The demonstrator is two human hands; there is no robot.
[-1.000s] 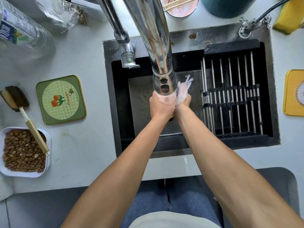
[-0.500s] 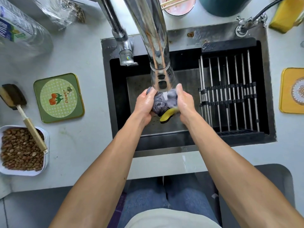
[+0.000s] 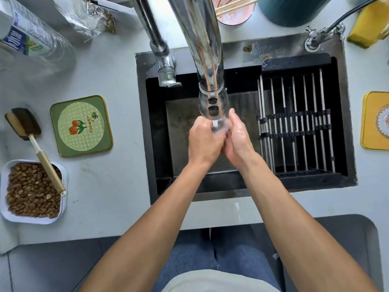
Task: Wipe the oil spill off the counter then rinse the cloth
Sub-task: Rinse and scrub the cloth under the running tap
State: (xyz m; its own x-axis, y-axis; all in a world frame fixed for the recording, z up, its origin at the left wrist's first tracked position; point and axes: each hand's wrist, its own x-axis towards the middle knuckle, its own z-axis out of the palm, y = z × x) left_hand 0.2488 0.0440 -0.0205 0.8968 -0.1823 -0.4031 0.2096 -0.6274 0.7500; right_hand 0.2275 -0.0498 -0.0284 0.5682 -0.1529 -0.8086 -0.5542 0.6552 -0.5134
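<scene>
A pale grey counter (image 3: 109,186) fills the frame, with a dark sink (image 3: 349,144) set into its centre. My two hands meet at the middle of the frame, over the basin, directly under the chrome faucet (image 3: 212,98), where a short white stream of water (image 3: 215,124) falls between them. My left hand (image 3: 203,142) and right hand (image 3: 239,138) are pressed together, fingers curled inward around the cloth (image 3: 222,128), which shows only as a blurred grey patch between my fingers under the spout. A wire rack (image 3: 294,127) sits in the right half of the sink. At left, a green coaster (image 3: 81,125), a brush (image 3: 31,142) and a tray of nuts (image 3: 31,192).
</scene>
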